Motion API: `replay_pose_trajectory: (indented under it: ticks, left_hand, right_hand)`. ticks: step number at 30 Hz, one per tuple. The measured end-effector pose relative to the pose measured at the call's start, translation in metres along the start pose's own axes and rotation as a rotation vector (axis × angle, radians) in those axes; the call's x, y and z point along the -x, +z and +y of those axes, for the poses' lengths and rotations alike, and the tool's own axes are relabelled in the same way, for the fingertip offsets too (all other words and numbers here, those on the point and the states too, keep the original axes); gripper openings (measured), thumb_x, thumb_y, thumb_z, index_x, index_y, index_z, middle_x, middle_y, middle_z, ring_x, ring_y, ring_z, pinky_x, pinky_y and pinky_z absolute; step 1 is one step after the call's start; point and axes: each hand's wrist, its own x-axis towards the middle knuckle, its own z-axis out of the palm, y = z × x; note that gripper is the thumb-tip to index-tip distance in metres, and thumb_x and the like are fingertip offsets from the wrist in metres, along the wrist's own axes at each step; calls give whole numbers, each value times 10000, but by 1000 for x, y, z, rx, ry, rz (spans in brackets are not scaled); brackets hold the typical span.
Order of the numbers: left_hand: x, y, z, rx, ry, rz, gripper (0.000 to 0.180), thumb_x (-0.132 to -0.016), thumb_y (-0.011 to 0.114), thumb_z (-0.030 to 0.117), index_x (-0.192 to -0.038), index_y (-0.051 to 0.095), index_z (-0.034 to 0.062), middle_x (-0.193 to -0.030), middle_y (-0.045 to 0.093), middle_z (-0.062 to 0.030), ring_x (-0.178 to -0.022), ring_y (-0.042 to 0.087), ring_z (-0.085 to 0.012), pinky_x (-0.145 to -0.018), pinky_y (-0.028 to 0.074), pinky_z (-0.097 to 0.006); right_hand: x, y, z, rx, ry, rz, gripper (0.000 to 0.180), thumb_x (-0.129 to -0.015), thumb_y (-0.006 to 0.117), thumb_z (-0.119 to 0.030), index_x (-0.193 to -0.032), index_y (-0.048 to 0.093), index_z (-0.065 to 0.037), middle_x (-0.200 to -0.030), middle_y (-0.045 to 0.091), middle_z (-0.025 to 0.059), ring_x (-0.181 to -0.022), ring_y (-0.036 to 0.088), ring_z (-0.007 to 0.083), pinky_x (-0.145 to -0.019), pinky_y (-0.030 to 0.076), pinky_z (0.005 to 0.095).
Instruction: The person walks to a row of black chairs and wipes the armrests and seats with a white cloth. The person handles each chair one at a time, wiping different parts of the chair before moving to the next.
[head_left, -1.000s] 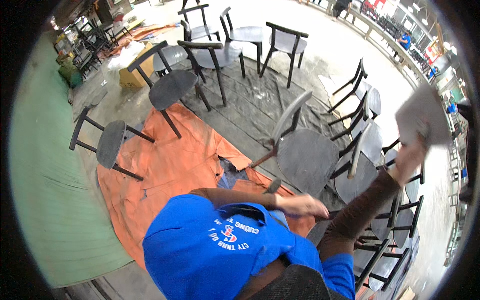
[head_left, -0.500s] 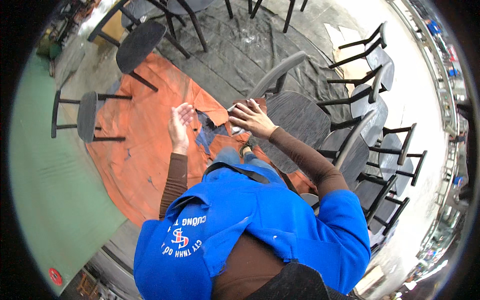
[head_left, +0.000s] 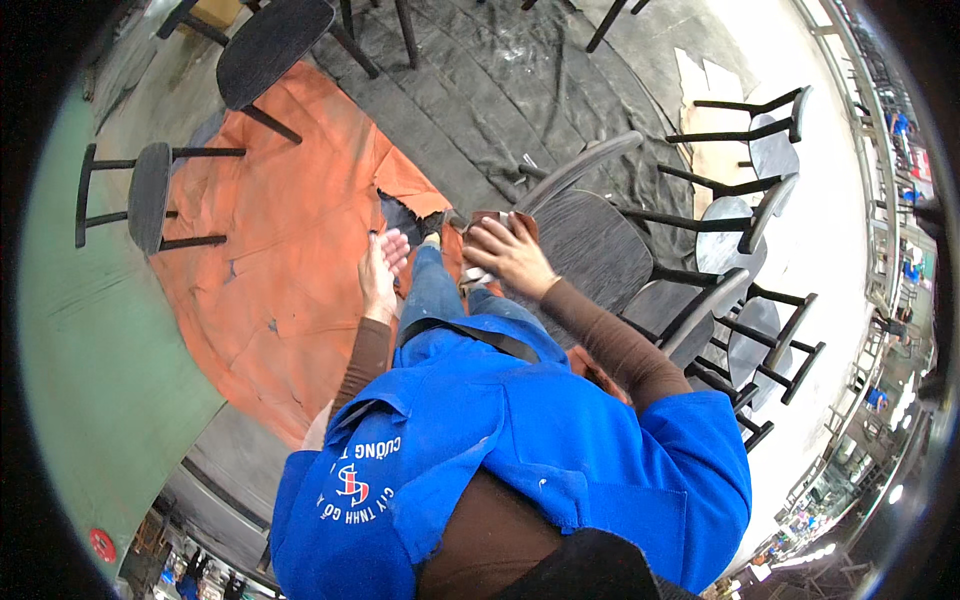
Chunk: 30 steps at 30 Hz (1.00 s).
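Observation:
My right hand [head_left: 512,258] is closed on a brown sheet [head_left: 486,218] that looks like sandpaper, with something whitish showing under the fingers. Just right of it stands a black wooden chair with a flat grained seat [head_left: 590,250] and a curved back rail [head_left: 590,168]. Whether the sheet touches the chair's near edge I cannot tell. My left hand [head_left: 380,275] is held in the air left of my legs, palm turned up and fingers stretched, with nothing in it.
Several black chairs [head_left: 735,215] stand in a row at right. Another chair [head_left: 150,198] rests at far left, and one [head_left: 272,50] stands farther back. Torn orange sheeting [head_left: 265,250] and creased dark sheeting [head_left: 500,110] cover the floor, beside a green surface [head_left: 110,330].
The view has shifted, and chairs at left appear farther left. One leg now shows stretched forward between my hands. Both hands keep much the same pose, the right still on the brown sheet.

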Motion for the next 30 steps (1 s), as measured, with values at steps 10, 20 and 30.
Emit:
replay_pose_trajectory:
  ticks: [10,20,30]
  left_hand:
    - [-47,14,83,-98,271,-35,506,-987,314,409,-1140,564,-4,-1070,632,-116,-967,612,-167,-824,465,-292]
    - [-29,10,53,-56,185,-26,492,-983,331,405,-1128,562,-5,-1045,634,-122,-929,618,-180,-806,479,-296]
    - [-28,-2,56,109,146,111,485,-973,349,412,-1171,530,8,-1097,606,-123,-994,588,-197,-849,460,-320]
  right_hand:
    - [-9,-14,68,264,402,-2,343,-794,509,-182,-1125,535,-95,-1236,475,131,-1195,419,284,-1014,280,544]
    - [7,-23,209,366,456,157,220,-799,509,-148,-993,611,-121,-1036,581,97,-1120,486,261,-959,350,463]
    - [-4,-9,116,283,283,-15,230,-767,541,-96,-973,628,-148,-1105,565,48,-1071,542,240,-981,373,428]
